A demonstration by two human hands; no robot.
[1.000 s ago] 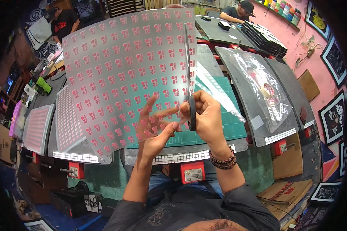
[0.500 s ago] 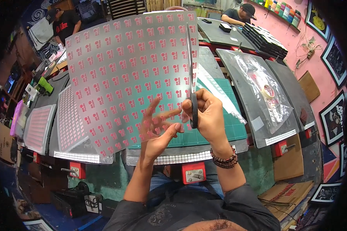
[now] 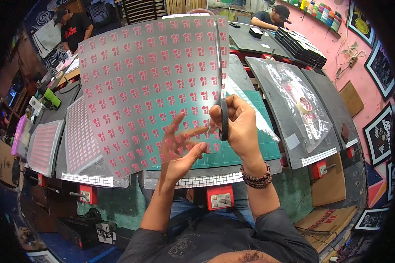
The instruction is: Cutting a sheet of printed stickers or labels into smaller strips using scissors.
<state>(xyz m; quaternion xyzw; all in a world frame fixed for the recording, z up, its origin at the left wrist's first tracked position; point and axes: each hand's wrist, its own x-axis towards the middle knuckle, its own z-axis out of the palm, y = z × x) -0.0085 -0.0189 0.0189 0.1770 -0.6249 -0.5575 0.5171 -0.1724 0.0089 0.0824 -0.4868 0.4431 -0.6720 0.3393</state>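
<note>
A large translucent plastic sheet [image 3: 131,94] with rows of small pink prints is held up, tilted, above a green cutting mat [image 3: 250,144]. My left hand [image 3: 180,166] grips the sheet near its lower edge, its thumb in front and its fingers showing through from behind. In my right hand [image 3: 239,127] is a pair of scissors [image 3: 224,116] with black handles. Their long blades point away from me and lie along the sheet's right side, by the last column of prints. Whether the blades are parted cannot be made out.
Similar printed sheets [image 3: 81,136] lie on the boards at left. A clear plastic bag [image 3: 294,96] with a tape roll [image 3: 303,104] rests on the right board. White strips [image 3: 254,109] lie beside the mat. Two people work farther back, near stacked black items [image 3: 300,48].
My right hand and the scissors have moved a little farther away and to the right along the sheet's edge. The sheet has shifted slightly right; my left hand has hardly moved.
</note>
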